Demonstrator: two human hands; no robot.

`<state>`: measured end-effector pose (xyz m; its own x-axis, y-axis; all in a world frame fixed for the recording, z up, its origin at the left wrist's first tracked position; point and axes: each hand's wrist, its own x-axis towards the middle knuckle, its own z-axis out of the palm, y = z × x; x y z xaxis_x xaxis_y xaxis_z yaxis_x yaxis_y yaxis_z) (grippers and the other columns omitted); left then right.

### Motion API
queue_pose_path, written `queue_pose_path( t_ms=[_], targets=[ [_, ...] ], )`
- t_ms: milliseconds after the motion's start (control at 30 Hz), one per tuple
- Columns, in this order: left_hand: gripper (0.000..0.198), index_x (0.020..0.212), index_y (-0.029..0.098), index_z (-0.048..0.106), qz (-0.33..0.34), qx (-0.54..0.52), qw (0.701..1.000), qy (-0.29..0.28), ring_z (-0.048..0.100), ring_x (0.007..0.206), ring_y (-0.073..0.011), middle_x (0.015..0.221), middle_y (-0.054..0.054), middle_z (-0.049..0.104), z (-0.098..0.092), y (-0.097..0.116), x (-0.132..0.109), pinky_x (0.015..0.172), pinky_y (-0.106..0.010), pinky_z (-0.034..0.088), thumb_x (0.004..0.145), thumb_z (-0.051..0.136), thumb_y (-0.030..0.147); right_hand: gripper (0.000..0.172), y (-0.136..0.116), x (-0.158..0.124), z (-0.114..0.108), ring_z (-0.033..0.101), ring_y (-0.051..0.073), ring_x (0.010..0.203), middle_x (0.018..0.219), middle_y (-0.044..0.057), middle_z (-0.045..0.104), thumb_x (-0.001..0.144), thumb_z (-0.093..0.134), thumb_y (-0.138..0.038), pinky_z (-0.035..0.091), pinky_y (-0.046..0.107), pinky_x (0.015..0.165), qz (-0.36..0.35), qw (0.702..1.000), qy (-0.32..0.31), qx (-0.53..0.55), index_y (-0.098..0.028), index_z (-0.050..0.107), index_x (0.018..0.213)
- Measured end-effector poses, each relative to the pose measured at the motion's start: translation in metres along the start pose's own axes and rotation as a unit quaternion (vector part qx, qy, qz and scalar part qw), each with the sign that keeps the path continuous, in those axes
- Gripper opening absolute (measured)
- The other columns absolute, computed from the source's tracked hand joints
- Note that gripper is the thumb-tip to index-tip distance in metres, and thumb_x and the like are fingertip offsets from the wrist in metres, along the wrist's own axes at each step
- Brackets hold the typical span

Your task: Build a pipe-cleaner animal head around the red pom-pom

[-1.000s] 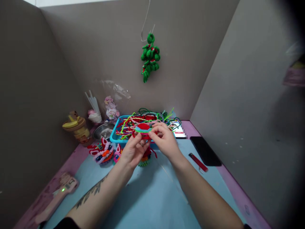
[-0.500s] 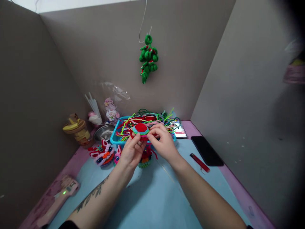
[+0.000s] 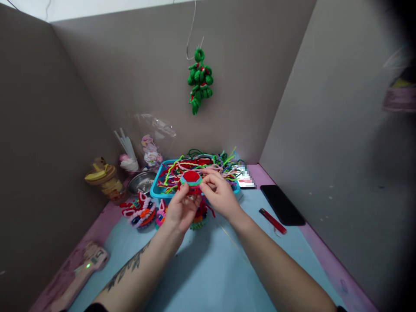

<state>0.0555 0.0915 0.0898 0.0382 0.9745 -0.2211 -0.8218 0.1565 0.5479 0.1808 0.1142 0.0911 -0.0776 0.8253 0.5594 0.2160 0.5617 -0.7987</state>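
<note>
A small round craft piece point(image 3: 191, 178), with a red top and a light-blue and green rim, is held up in front of the basket. My left hand point(image 3: 182, 207) grips it from below and the left, thumb on its near side. At its right edge my right hand point(image 3: 219, 190) is closed in a pinch; the fingertips touch the rim, and what lies between them is too small to make out. Behind and below my hands, partly hidden, sits a fuzzy red and green figure point(image 3: 199, 220). A lilac animal-faced figure point(image 3: 142, 212) rests farther left, beside a smaller pink one point(image 3: 160, 213).
A blue basket point(image 3: 155, 190) overflows with coloured fuzzy stems. Left of it stand a metal bowl point(image 3: 138, 186), a brown lidded cup point(image 3: 108, 184) and a pink device point(image 3: 87, 268). Rightward lie a red cutter-like tool point(image 3: 273, 221) and a black phone point(image 3: 282, 206). Green ornaments point(image 3: 199, 82) hang behind.
Both hands stay on the craft piece, which appears slightly tilted and a little lower. The whole view has shifted slightly; nothing has been let go.
</note>
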Motion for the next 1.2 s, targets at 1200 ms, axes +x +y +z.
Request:
queue_pose_path(
  t_ms=[1200],
  targets=[
    [0.054, 0.115, 0.02, 0.067, 0.224, 0.321, 0.92, -0.031, 0.064, 0.074, -0.0125, 0.077, -0.001, 0.07, -0.006, 0.008, 0.005, 0.075, -0.024, 0.049, 0.063, 0.081, 0.028, 0.013, 0.001, 0.006, -0.018, 0.059, 0.02, 0.099, 0.092, 0.006, 0.064, 0.082, 0.053, -0.015, 0.045, 0.034, 0.087, -0.083, 0.995, 0.002, -0.064, -0.021, 0.056, 0.072]
  ],
)
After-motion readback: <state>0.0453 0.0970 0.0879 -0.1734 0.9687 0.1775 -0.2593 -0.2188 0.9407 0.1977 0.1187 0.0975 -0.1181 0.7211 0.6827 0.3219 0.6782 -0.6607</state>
